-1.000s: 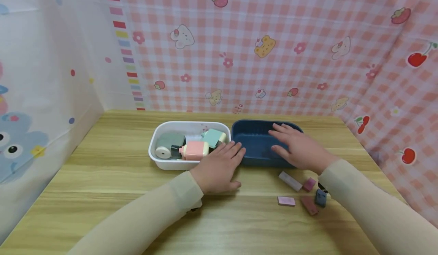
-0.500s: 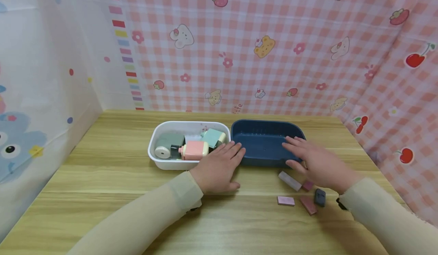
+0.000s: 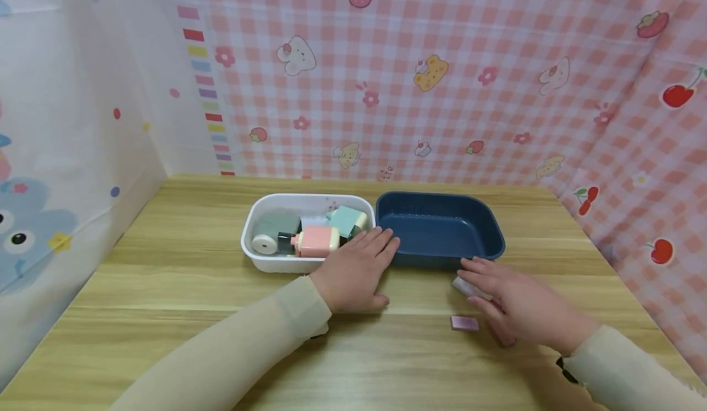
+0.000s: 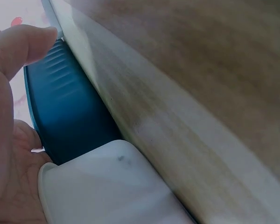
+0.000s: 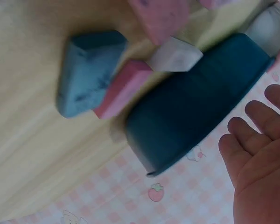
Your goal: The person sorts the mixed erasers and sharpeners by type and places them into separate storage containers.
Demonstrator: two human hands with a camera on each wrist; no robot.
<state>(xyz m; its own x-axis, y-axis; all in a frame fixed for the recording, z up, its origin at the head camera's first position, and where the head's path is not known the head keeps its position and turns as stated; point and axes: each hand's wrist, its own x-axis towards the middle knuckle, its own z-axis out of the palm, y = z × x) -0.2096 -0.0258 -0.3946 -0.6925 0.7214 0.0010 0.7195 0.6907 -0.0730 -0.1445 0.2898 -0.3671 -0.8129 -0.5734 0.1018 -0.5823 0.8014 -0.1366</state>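
My left hand (image 3: 356, 273) rests with extended fingers over the front right corner of a white tub (image 3: 284, 265), near where it meets a dark blue tub (image 3: 433, 233). In the left wrist view its fingers lie along the white rim. My right hand (image 3: 530, 303) hovers, fingers extended and holding nothing, above several small eraser-like blocks. A light pink block (image 3: 464, 323) lies left of it, and a whitish block (image 3: 468, 287) is partly under its fingertips. The right wrist view shows a blue-grey block (image 5: 88, 77) beside a deep pink block (image 5: 123, 88); the head view hides both.
Inside the white tub sit a pink-and-cream bottle-shaped item (image 3: 317, 241), a mint one (image 3: 345, 221) and a grey-green item with a white round end (image 3: 266, 244). A pink checked cloth (image 3: 386, 92) hangs behind the wooden table (image 3: 182, 264).
My right hand has moved from over the dark blue tub toward me and to the right, and now covers most of the blocks. The left hand has stayed in place on the white tub.
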